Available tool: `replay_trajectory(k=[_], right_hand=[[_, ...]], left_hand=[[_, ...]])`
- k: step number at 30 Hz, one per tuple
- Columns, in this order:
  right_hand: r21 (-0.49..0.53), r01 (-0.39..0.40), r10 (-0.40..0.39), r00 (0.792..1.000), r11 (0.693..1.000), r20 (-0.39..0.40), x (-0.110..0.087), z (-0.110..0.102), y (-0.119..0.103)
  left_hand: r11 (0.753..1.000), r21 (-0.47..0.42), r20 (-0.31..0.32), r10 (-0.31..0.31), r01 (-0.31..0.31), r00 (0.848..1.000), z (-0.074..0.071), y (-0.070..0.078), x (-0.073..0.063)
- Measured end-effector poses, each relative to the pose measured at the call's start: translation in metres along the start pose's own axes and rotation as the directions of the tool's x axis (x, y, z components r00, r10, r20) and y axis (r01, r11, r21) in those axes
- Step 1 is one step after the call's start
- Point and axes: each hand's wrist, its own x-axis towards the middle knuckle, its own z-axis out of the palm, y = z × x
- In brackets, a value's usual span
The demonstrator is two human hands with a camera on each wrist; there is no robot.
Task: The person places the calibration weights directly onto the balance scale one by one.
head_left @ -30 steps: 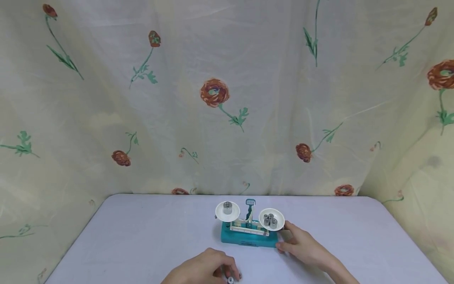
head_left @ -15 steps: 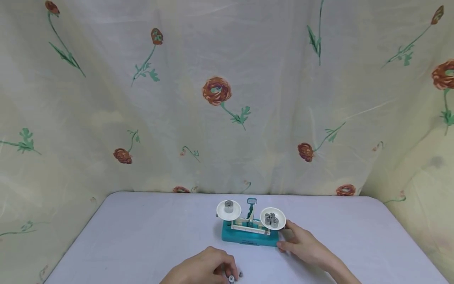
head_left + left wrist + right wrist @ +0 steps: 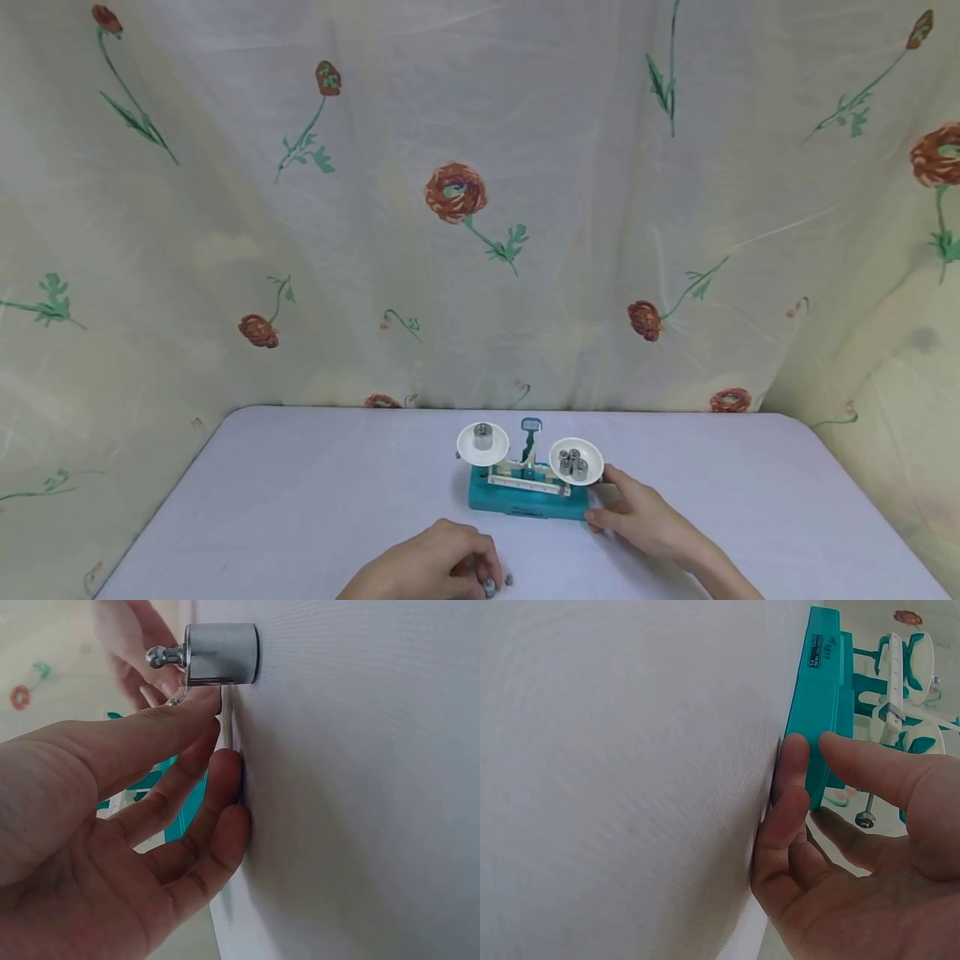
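A small metal weight [image 3: 489, 587] sits between the thumb and index finger of my left hand [image 3: 435, 562], which seems to pinch it. In the left wrist view that piece is mostly hidden behind the thumb, while a larger cylindrical weight [image 3: 223, 654] with a round knob stands on the table beside the thumb tip. A smaller weight [image 3: 509, 578] lies right of the fingertips. My right hand [image 3: 648, 521] grips the right end of the teal balance scale [image 3: 517, 502]. One weight [image 3: 483, 436] stands in its left pan; several smaller weights [image 3: 573, 463] stand in the lower right pan.
White cloth covers the table [image 3: 300, 483]. A floral curtain [image 3: 480, 292] hangs behind and around it. The scale's pointer plate [image 3: 531, 425] rises at its middle, and an adjusting nut [image 3: 865, 820] sticks out near the right fingers.
The weight between the left thumb and index finger has tilted or risen slightly. The right hand stays at the scale, and the head view has shifted a little.
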Motion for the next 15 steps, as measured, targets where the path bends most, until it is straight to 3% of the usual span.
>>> replay_trajectory(k=[15], right_hand=[[0.003,-0.006,0.006,1.0,1.0,0.001,0.0014,0.0001,0.0007]], left_hand=[[1.0,0.013,-0.032,0.004,-0.003,0.999,-0.0071,0.0075,-0.0006]])
